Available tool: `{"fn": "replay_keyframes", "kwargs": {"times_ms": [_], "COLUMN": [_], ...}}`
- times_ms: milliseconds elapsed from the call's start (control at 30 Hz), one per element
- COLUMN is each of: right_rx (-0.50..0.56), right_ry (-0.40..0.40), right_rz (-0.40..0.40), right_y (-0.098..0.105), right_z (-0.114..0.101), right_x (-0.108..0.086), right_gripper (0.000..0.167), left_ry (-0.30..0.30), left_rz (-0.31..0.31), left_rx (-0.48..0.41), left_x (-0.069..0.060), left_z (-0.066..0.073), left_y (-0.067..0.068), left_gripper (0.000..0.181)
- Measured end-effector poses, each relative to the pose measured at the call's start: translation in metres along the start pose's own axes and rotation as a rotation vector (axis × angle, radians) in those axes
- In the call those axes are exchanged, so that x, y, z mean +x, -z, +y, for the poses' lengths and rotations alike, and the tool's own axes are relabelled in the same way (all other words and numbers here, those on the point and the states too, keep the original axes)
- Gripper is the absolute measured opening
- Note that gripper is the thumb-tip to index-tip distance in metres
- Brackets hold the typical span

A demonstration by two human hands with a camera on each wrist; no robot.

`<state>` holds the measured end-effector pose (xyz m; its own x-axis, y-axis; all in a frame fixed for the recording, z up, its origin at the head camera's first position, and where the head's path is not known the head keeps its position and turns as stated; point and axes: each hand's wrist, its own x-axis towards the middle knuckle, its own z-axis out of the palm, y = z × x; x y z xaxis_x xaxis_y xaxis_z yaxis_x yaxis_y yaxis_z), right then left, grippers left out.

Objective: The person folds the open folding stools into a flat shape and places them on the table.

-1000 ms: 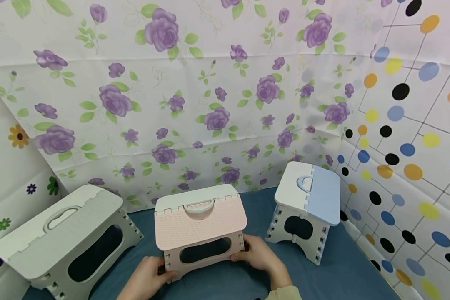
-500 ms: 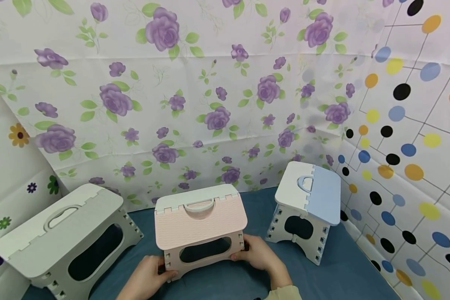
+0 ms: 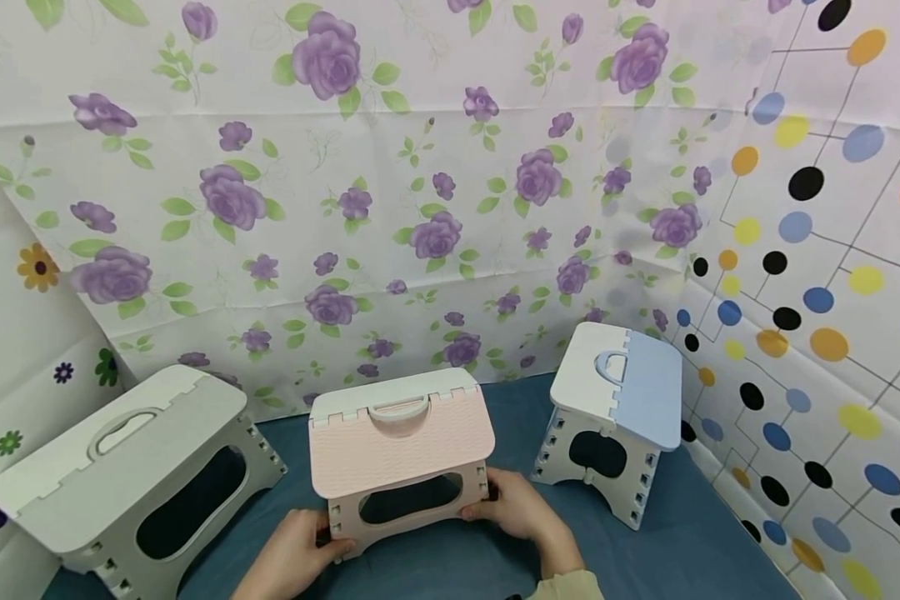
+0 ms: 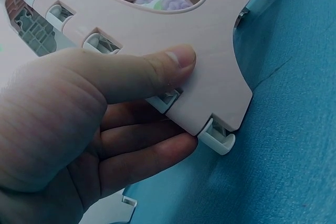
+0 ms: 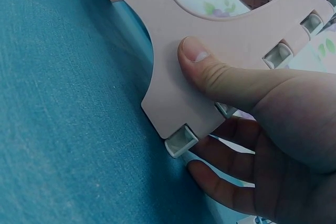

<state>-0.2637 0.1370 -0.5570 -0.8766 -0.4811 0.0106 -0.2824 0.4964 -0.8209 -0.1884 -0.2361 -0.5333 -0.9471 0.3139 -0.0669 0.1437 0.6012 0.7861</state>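
A pink and white folding stool (image 3: 405,450) stands upright between both hands in the head view. The left hand (image 3: 292,554) grips its lower left leg, thumb on the pink front panel (image 4: 210,51) and fingers curled behind the leg's edge. At the lower right leg the right hand (image 3: 521,512) does the same; its thumb lies on the pink panel (image 5: 173,77), with fingers curled behind the side. A carry handle (image 3: 397,410) shows on the stool's top.
A grey-green and white stool (image 3: 142,450) stands at the left, and a blue and white stool (image 3: 645,392) at the right. All three rest on a dark blue cloth (image 3: 450,567). Behind hangs a flowered curtain (image 3: 390,217); a dotted one (image 3: 817,367) hangs at the right.
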Motion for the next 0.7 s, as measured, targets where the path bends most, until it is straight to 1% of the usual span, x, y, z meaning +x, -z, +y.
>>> {"fn": "replay_keyframes", "kwargs": {"times_ms": [367,700], "right_rx": [0.012,0.032], "right_ry": [-0.002,-0.007], "right_rz": [0.006,-0.003], "right_y": [-0.0001,-0.0004], "right_z": [-0.0015,-0.0007], "right_x": [-0.0002,-0.0001], "right_gripper": [0.041,0.041], "left_ry": [-0.01,-0.005], "left_rz": [-0.001,-0.002], "left_rx": [-0.003,-0.01], "left_x": [0.0002,-0.0009], "left_z": [0.0004,-0.0001], "left_y": [0.0011,0.0008], "left_gripper": [0.031,0.028]}}
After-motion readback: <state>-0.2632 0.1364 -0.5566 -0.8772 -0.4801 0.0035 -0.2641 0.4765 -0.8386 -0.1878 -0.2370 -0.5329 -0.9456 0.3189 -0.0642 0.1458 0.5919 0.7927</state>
